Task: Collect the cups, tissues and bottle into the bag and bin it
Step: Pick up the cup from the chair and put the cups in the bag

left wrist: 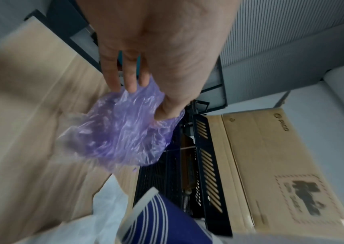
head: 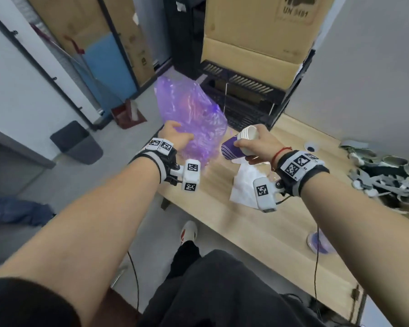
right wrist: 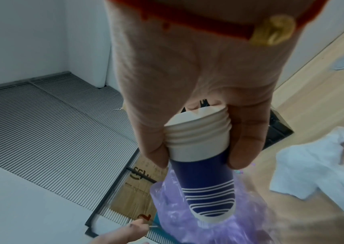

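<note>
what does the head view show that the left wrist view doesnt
Only the head view: the right hand gripping the stack of navy striped paper cups, and a dark grey floor bin.
Only the left wrist view: the left hand's fingertips pinching the plastic.
Both: the translucent purple plastic bag, white tissue, wooden table.
</note>
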Motion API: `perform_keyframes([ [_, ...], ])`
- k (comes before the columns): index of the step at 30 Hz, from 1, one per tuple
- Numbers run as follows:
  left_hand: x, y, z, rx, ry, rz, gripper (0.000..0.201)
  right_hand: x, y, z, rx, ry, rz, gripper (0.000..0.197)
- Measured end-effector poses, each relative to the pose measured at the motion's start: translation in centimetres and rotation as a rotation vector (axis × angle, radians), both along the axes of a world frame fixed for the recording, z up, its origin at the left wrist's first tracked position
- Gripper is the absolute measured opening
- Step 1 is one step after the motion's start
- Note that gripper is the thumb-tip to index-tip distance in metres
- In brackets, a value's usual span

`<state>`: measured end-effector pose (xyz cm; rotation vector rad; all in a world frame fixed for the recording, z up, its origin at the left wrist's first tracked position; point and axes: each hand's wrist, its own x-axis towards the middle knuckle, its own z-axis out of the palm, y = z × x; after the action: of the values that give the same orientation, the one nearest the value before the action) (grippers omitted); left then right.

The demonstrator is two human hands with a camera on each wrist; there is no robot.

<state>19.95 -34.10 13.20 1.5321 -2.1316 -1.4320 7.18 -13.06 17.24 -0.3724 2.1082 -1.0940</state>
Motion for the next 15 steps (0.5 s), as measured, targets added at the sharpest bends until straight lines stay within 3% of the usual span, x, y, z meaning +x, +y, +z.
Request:
perform_keyframes([
  [2, -1.7, -3.4, -0.4, -0.024, -0.024, -0.010, 0.064, -1.7, -2.5, 0.1, 0.018, 0.015, 0.002, 0.063],
  [7, -5.9, -11.4, -1.5, -0.005, -0.155, -0.082, 0.084, -5.4, -10.7, 0.0, 0.049, 0.044, -0.054, 0.067],
  [9, -6.8, -13.2, -1.3, 0.002, -0.159, -0.146, 0.067, -6.3, -13.3, 0.0, 0.041, 0.064, -0.073, 0.069],
  [11, -7.6, -14.4, -1.0, 0.016, -0.131, -0.192, 0.028, -7.2, -15.5, -0.1, 0.018, 0.087, -0.125, 0.074],
  [12, -8.0, -14.8, -1.3, 0.023, -0.114, -0.185, 0.023, -7.7, -16.2, -0.1, 0.004, 0.098, -0.157, 0.076],
  [15, -8.9, -15.4, -1.7, 0.143, -0.030, -0.135, 0.042, -9.2, -17.7, 0.1, -0.033, 0.143, -0.223, 0.072],
])
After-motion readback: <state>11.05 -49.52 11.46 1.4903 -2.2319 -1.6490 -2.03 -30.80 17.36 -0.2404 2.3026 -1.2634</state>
